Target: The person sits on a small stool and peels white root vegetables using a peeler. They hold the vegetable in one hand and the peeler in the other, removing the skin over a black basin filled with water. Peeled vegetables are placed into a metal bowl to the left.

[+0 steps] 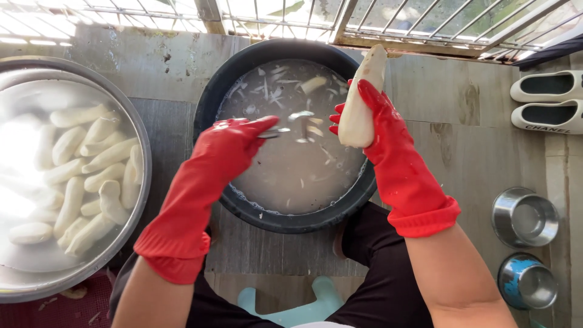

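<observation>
Head view: right hand fingers clamp a peeled white root above the black basin; left hand grips a metal peeler; wet gloves look slippy, so the root could drop and splash

A round black plastic basin of cloudy water sits at the centre, between the person's knees. To its left stands a wide steel bowl with peeled white roots lying in water. The left hand in a red rubber glove holds a small metal peeler over the basin; the right hand in a red rubber glove holds a long peeled white root above the basin's far right rim. Far right lie two white slippers; near right stand two small steel bowls. A window grille runs along the far edge.
</observation>
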